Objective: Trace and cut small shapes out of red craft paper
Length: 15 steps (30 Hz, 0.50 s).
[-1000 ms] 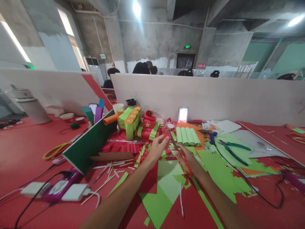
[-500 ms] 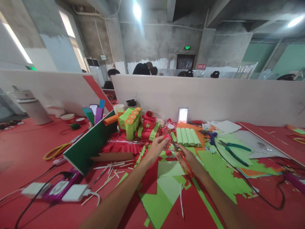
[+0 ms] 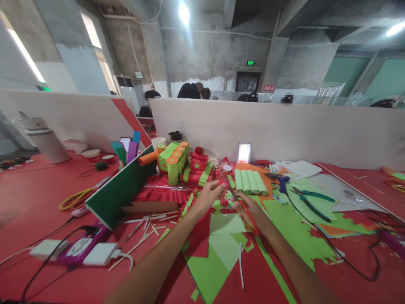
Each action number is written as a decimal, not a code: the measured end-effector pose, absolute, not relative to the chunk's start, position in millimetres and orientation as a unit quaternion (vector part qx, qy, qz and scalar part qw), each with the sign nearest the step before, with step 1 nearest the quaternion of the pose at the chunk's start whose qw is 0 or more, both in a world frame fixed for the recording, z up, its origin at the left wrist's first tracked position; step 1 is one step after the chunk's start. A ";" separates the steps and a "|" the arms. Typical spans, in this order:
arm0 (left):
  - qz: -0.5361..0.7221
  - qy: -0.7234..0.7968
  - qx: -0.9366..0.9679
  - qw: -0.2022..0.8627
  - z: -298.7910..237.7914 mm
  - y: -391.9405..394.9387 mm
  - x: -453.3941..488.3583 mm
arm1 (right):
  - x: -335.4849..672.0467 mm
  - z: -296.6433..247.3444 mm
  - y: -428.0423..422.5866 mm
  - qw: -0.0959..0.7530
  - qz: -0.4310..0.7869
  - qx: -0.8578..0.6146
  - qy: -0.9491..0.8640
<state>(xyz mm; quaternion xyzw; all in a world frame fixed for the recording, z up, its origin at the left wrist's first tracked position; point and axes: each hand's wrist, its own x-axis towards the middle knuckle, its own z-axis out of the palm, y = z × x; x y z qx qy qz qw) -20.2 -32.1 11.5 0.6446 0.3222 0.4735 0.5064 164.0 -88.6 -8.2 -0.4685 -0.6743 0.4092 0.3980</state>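
Note:
Between the fingers of my left hand (image 3: 211, 195) is a small piece of red paper (image 3: 222, 182), held up over the table. My right hand (image 3: 248, 207) grips orange-handled scissors (image 3: 249, 217), their blades pointing away from me and lying right beside the red paper. Whether the blades are cutting it at this instant is too small to tell. Under my hands lie light green sheets (image 3: 225, 223) and red paper (image 3: 200, 240). Just behind are red and green paper rolls (image 3: 196, 164) with a star, and pale green rolled tubes (image 3: 250, 182).
Teal-handled pliers (image 3: 313, 204) and a blue glue gun (image 3: 281, 179) with its cable lie to the right. A green board (image 3: 118, 194) leans at the left, near a purple power strip (image 3: 84, 245) and yellow-handled scissors (image 3: 76, 198). A white partition (image 3: 278, 131) borders the back.
The view has shifted very slightly. Both hands stay in nearly the same place, with the red paper and scissors still held.

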 end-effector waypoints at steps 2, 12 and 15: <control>0.471 0.325 0.644 0.508 11.1 -31.8 -20.3 | 163.6 -9.5 -87.6 0.400 0.408 -0.473 -0.671; 0.447 0.308 0.648 0.534 6.0 -23.4 -25.8 | 171.4 -15.8 -86.7 0.377 0.440 -0.494 -0.648; 0.441 0.308 0.646 0.541 5.0 -20.6 -28.0 | 173.2 -17.1 -86.3 0.374 0.447 -0.480 -0.656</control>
